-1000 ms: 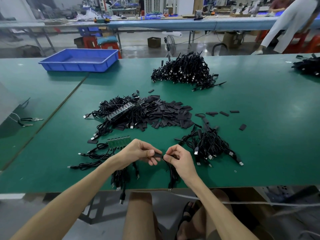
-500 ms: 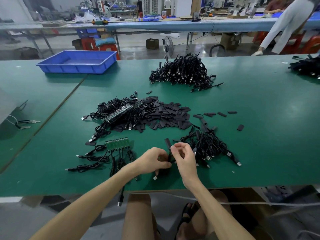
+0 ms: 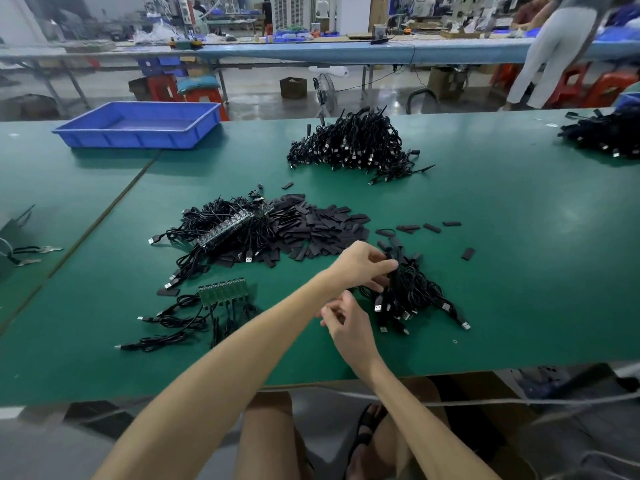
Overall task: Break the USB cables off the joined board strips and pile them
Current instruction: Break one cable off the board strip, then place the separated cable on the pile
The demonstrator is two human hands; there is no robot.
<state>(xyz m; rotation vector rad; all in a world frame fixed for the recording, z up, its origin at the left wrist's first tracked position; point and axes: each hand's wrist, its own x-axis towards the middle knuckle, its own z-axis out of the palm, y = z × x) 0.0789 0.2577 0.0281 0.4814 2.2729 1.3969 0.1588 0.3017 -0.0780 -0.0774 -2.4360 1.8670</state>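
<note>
A small pile of black USB cables [image 3: 415, 296] lies near the table's front edge. My left hand [image 3: 365, 265] reaches across to the pile's left side, fingers pinched on a black USB cable [image 3: 393, 271] at the pile's top. My right hand [image 3: 346, 323] hovers just in front of the pile with fingers loosely apart and nothing in them. A green joined board strip [image 3: 224, 290] with cables still attached lies to the left. Behind it a tangle of cables with another long strip [image 3: 225, 230] sits next to a heap of flat black pieces [image 3: 322, 230].
A large heap of black cables [image 3: 356, 143] sits further back, another [image 3: 606, 133] at the far right. A blue tray [image 3: 138, 124] stands at the back left. A few loose black pieces [image 3: 467, 252] lie right of the near pile. A person stands beyond the table.
Both hands held one cable together in front of me; my left hand has since carried it right onto the near pile, and my right hand has let go.
</note>
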